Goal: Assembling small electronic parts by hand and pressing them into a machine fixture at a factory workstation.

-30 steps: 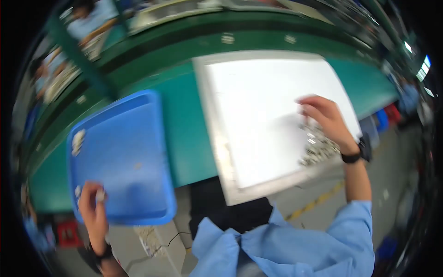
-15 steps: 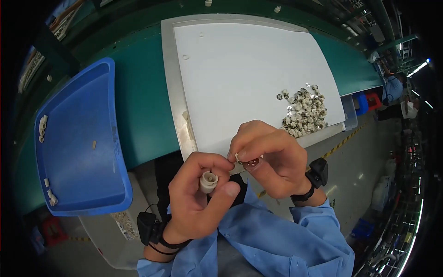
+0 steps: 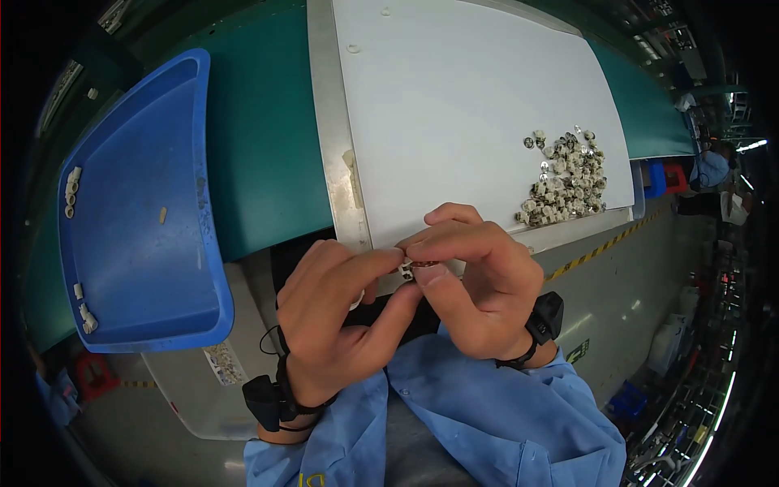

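My left hand point(image 3: 341, 304) and my right hand point(image 3: 483, 284) meet in front of the near edge of the white sheet. Between the thumb and fingers of my right hand is a small white part with metal and a reddish-brown disc point(image 3: 419, 265). The thumb and forefinger of my left hand close on that part's left side. Curled in my left palm is a hollow white plastic cylinder point(image 3: 357, 301), and only a sliver of it shows. The white sheet point(image 3: 454, 122) carries a heap of small white-and-metal parts point(image 3: 568, 183) at its right.
A blue tray point(image 3: 138, 235) stands at the left with several small white pieces along its left side. A metal frame point(image 3: 347, 183) borders the sheet on the green table point(image 3: 264, 146). Below the tray sits a translucent bin point(image 3: 191, 385). At the far right is another person point(image 3: 711, 169).
My left hand has turned palm-down and come up to the small part, its thumb and forefinger now on it. The cylinder has become mostly hidden. The whole view has shifted a little.
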A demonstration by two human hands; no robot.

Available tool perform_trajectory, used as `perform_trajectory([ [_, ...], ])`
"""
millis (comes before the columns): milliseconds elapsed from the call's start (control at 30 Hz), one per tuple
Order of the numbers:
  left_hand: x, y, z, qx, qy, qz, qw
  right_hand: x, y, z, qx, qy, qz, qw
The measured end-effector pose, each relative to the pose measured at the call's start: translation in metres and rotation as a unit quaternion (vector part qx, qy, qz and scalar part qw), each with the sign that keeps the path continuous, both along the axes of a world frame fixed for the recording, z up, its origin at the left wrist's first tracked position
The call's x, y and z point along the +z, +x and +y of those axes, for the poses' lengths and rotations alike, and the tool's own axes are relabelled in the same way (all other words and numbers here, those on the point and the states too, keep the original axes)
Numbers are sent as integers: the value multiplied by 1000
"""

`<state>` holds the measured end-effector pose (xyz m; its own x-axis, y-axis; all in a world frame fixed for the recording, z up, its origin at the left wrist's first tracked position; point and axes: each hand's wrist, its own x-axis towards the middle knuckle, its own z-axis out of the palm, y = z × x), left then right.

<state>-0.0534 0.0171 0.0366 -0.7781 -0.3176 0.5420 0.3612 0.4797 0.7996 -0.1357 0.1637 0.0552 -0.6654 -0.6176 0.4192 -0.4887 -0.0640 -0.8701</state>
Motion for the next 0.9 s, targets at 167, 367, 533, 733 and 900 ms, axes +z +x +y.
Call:
perform_trajectory([
  [167,0,6,-5,-6,-29,9,1000,-2,1,-1,22,10,16,1000],
  [367,-10,15,0,-113,324,-37,939,-2,-4,-4,37,2,1,999],
  [533,-10,20,6,-117,450,-77,882,8,-6,-12,49,4,13,999],
  [733,-5,21,6,-145,483,-79,860,0,-13,-8,50,-7,94,994],
  [900,-1,22,8,-142,469,-88,867,-1,-18,-4,59,-4,134,989],
])
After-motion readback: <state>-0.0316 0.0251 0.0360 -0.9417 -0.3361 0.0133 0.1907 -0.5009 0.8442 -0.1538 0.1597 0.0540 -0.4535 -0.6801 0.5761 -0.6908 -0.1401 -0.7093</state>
